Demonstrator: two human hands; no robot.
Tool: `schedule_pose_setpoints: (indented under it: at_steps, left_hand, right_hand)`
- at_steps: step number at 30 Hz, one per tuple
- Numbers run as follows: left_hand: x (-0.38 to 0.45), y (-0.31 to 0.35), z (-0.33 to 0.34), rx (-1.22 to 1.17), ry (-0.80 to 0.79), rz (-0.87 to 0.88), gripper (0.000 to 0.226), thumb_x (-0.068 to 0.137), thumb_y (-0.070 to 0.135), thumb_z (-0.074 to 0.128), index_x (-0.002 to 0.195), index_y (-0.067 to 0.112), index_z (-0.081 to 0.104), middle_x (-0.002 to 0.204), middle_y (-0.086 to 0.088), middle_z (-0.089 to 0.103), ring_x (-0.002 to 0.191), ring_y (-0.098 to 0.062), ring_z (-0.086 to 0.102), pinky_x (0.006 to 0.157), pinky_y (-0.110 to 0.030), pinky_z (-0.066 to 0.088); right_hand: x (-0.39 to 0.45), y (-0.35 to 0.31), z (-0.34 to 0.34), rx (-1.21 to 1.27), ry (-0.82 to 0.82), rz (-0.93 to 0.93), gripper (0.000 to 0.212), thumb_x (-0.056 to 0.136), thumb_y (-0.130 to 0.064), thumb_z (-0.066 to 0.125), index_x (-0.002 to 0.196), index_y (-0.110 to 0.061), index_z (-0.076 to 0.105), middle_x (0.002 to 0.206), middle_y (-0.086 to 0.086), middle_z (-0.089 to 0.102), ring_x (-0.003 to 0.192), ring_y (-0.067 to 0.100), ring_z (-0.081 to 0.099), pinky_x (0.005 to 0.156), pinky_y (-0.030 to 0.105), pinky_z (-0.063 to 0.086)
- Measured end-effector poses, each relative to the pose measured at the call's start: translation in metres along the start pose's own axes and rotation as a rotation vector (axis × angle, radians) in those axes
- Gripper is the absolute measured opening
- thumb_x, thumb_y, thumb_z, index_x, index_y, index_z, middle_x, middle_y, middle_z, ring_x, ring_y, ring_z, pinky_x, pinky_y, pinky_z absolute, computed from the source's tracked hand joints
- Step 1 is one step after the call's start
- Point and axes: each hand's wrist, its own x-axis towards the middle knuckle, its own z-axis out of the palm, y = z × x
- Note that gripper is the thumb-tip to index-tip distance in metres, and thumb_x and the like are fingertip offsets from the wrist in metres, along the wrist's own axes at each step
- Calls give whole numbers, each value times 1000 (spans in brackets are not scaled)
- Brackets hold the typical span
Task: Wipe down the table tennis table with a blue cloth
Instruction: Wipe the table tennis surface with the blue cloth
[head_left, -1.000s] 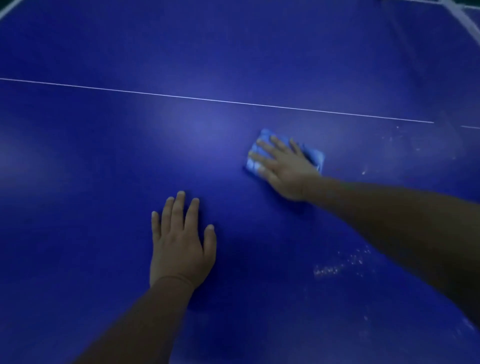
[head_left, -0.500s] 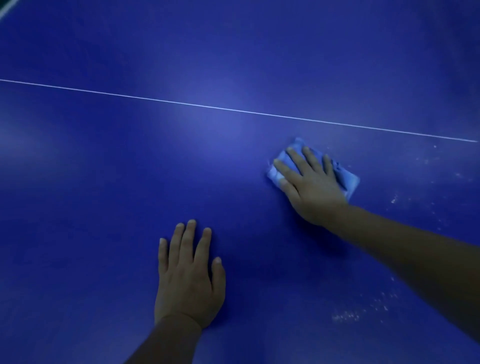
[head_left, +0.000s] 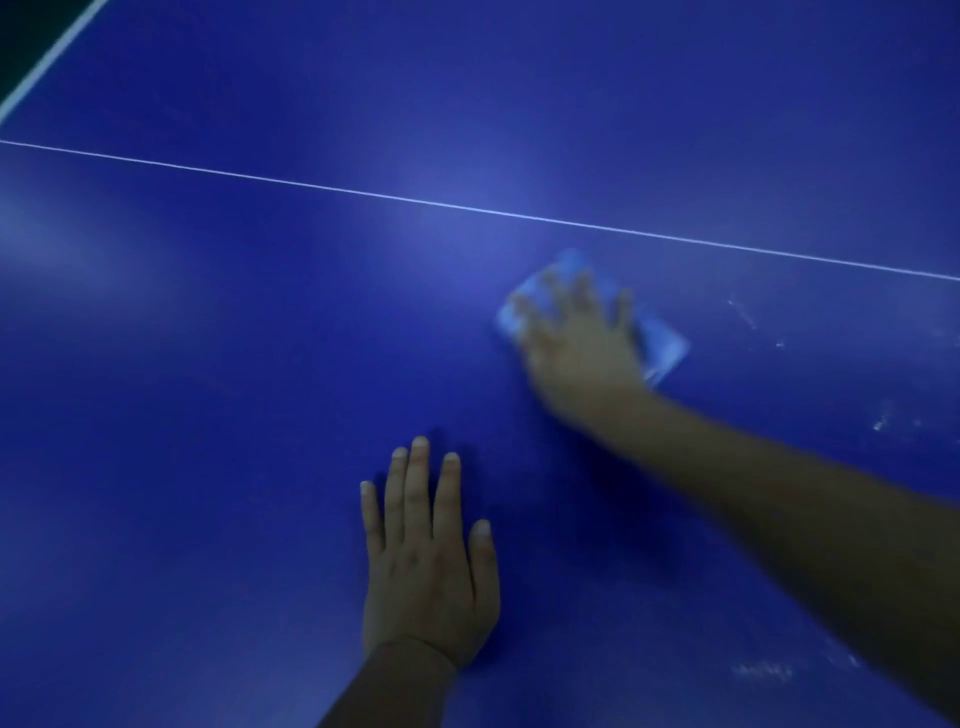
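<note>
The dark blue table tennis table (head_left: 234, 364) fills the head view. A folded light blue cloth (head_left: 662, 345) lies on it right of centre, just below the thin white centre line (head_left: 363, 193). My right hand (head_left: 582, 343) presses flat on the cloth with its fingers spread and straight; it is blurred by motion and covers most of the cloth. My left hand (head_left: 428, 566) rests flat on the bare table surface near me, fingers straight and close together, holding nothing.
White dusty smears mark the table at the right (head_left: 883, 421) and lower right (head_left: 763, 673). A white edge line (head_left: 47, 65) and the dark floor beyond it show at the top left corner.
My right hand has slid the cloth towards the right and back a little, staying below the white line. My left hand stays planted on the table; the view has shifted.
</note>
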Motion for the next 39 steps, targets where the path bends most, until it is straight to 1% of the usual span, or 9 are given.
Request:
schedule_pose_setpoints:
  at_steps: [3,6,11,17,26,31,34,36,39]
  left_hand:
    - [0,0,-2,30,-74,22,59,96,39,32,148,13,41,160,-11,29,150,-30,20,117,-56,12]
    - [0,1,-3,32,-136,8,58,96,40,30,146,14,46,159,-10,32,149,-30,21,118,-56,10]
    - [1,3,1,53,-106,18,58,93,38,34,142,11,50,155,-13,37,147,-34,25,119,-57,9]
    - [1,0,4,58,-79,29,59,93,40,34,142,11,49,156,-13,34,147,-34,23,119,-57,8]
    - [2,3,5,51,-69,21,61,90,39,35,140,8,52,155,-13,36,147,-33,24,120,-54,6]
    - [2,2,3,55,-101,13,62,91,40,34,143,10,49,157,-11,33,149,-32,20,121,-50,0]
    - [2,3,2,56,-124,6,62,91,41,34,144,10,47,158,-11,32,149,-31,19,122,-50,-1]
    - [2,3,1,50,-121,9,62,91,40,34,143,10,48,157,-12,33,148,-32,21,121,-50,0]
    - [3,4,1,53,-99,17,62,90,40,35,141,9,50,156,-13,34,147,-33,23,121,-50,1]
  right_hand:
    - [18,105,-11,103,47,431,50,104,-44,23,153,-34,30,165,5,15,149,36,12,114,68,11]
    - [-3,128,-13,167,34,576,50,104,-47,22,152,-35,30,165,1,15,151,34,10,115,68,6]
    - [-53,52,10,89,2,13,51,103,-49,24,151,-36,34,164,-1,22,151,33,14,116,64,6]
    - [-57,140,2,136,38,536,52,104,-51,23,154,-39,26,166,-5,12,152,29,5,118,62,2]
    - [37,36,5,197,49,168,50,103,-48,22,152,-38,30,165,-4,16,152,31,5,115,64,-1]
    - [10,187,-3,82,78,710,52,102,-51,17,150,-36,31,163,5,18,149,38,12,112,70,10]
    - [-23,224,-8,239,80,1078,56,102,-52,13,154,-36,24,166,5,11,151,38,4,112,72,3]
    - [-14,189,-1,197,86,987,55,103,-51,14,155,-35,24,166,7,11,151,39,4,113,72,2]
    - [16,106,9,150,100,542,53,103,-51,18,154,-37,27,166,2,14,151,36,7,113,68,1]
